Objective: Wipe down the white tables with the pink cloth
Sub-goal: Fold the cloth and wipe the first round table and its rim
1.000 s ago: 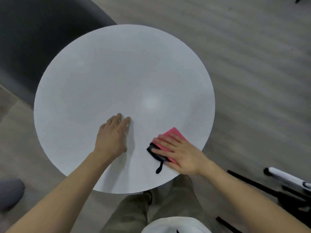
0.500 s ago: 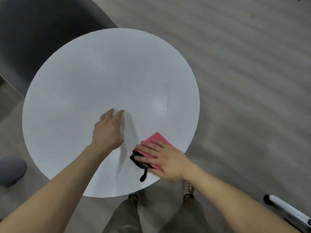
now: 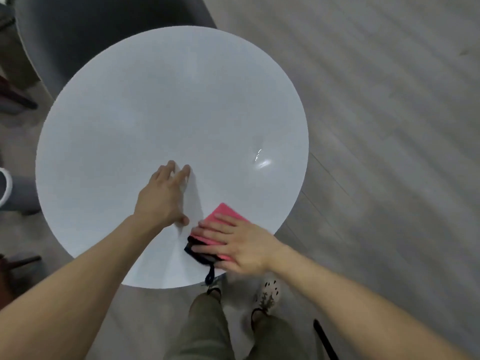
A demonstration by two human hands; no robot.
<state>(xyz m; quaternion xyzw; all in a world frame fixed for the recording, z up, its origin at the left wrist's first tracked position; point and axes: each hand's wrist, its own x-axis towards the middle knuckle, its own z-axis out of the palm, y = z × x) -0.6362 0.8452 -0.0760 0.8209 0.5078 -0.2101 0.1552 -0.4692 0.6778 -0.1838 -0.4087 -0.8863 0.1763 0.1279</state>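
Our right hand point(image 3: 240, 246) lay flat, fingers spread, pressing the cloth point(image 3: 220, 224) onto the table point(image 3: 161, 100) near its front edge; our left hand point(image 3: 162, 197) rested open beside it. Risk — the cloth slipping over that edge.

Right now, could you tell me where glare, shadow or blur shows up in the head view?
Head view: a bright glare patch sits on the right of the white table; the left hand casts a soft shadow to its right, toward the pink cloth under the right hand; the floor looks streaked with motion blur.
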